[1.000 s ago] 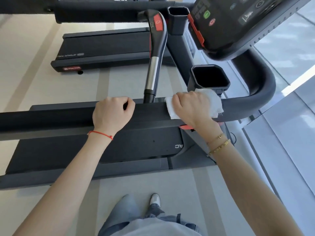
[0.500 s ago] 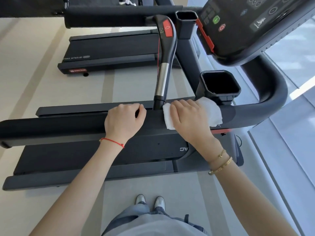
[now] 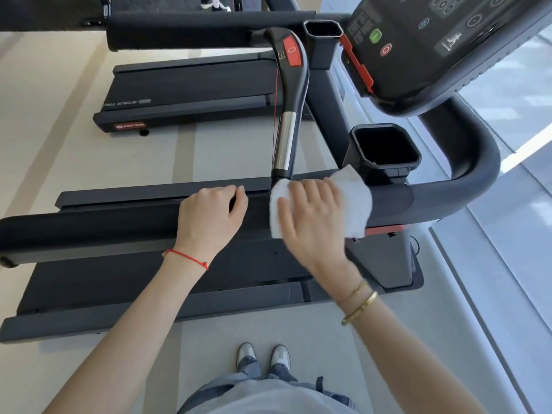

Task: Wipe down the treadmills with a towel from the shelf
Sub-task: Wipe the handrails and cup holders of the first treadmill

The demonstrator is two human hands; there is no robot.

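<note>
Person stands beside the near treadmill (image 3: 149, 282), looking down over its side handrail (image 3: 89, 231). White towel (image 3: 355, 201) lies draped over the top of that handrail, just below the cup holder (image 3: 385, 150) and touching the base of the chrome-and-black grip bar (image 3: 286, 138) where it meets the rail. Right hand (image 3: 313, 222) lies flat on the towel, palm down, fingers straight and slightly spread, pressing the cloth onto the rail; fingertips reach toward the rail's far edge, thumb points left along the towel's left edge. Left hand (image 3: 212, 216) rests on the same handrail just left of the towel, not touching it; fingers curled over the far side of the rail, thumb tucked near the forefinger, gripping the bar. Red string bracelet (image 3: 188, 258) on the left wrist, two gold bracelets (image 3: 358, 303) on the right. Console (image 3: 433, 49) with a green and a red button sits upper right. A second treadmill (image 3: 191, 94) stands beyond, well apart across a strip of pale floor (image 3: 59, 130). Grey shoes (image 3: 263, 355) visible below, side by side.
</note>
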